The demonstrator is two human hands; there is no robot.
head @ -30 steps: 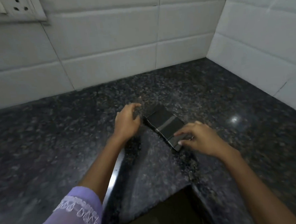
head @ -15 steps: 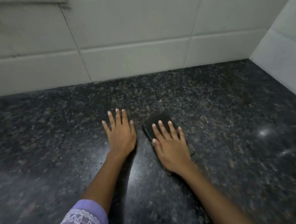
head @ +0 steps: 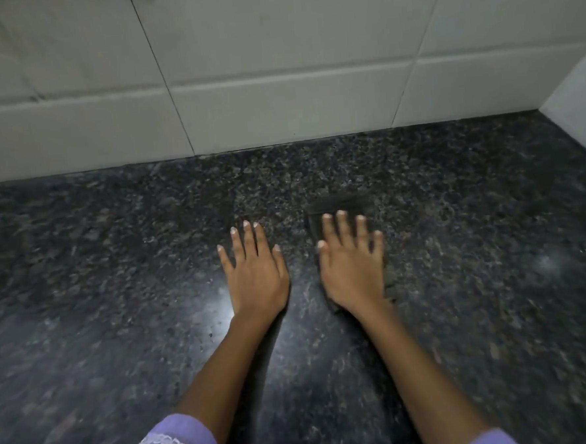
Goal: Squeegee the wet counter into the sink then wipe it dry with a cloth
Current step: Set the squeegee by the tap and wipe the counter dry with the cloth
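Item 1: counter. Dark speckled granite, glossy, with a bright reflection just beside the left wrist. It is bounded at the back by a white tiled wall and at the far right by a second tiled wall.

Item 2: cloth. A dark folded pad, blurred, is laid flat on the counter. Only its far edge and left edge are seen past the fingertips of the right hand; a little more is glimpsed at the right of that hand's heel. It is placed well short of the back wall.

Item 3: right hand. It is spread flat, palm down, on top of the cloth, with all 5 digits extended and slightly fanned. The cloth is pressed under the palm, not gripped.

Item 4: left hand. It is laid flat on the bare counter just left of the cloth, palm down, fingers straight and close together. Nothing is held. A gap of counter is seen between the 2 hands.

Item 5: lilac sleeve. It is seen on the left forearm, with white embroidered trim at the cuff.
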